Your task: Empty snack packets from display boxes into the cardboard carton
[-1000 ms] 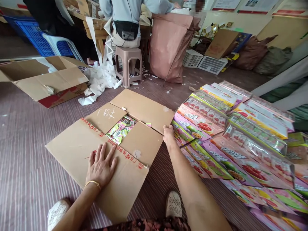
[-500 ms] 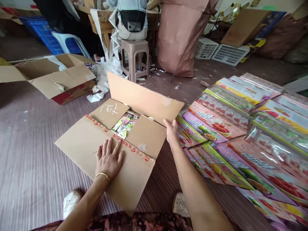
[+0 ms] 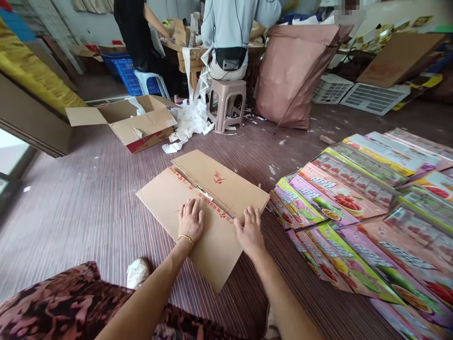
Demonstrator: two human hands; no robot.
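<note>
A cardboard box sits on the floor in front of me, its near flap spread toward my feet. Its far flap, with a red print, lies folded inward over the top. Between the flaps a narrow gap shows a strip of green and pink packets; the rest of the contents is hidden. My left hand rests flat on the near flap, fingers stretched out, a gold bangle on its wrist. My right hand lies with fingers apart on the box's right side, touching the far flap's edge.
Stacks of colourful printed packages stand close on the right. Beyond the box are another open carton, a heap of white paper strips, a stool with a seated person, and a large brown sack. Cardboard sheets lean at left.
The far flap, upright before, is now folded down over the inner flaps, covering most of the packets. My right hand has come down with it; the view has shifted left.
</note>
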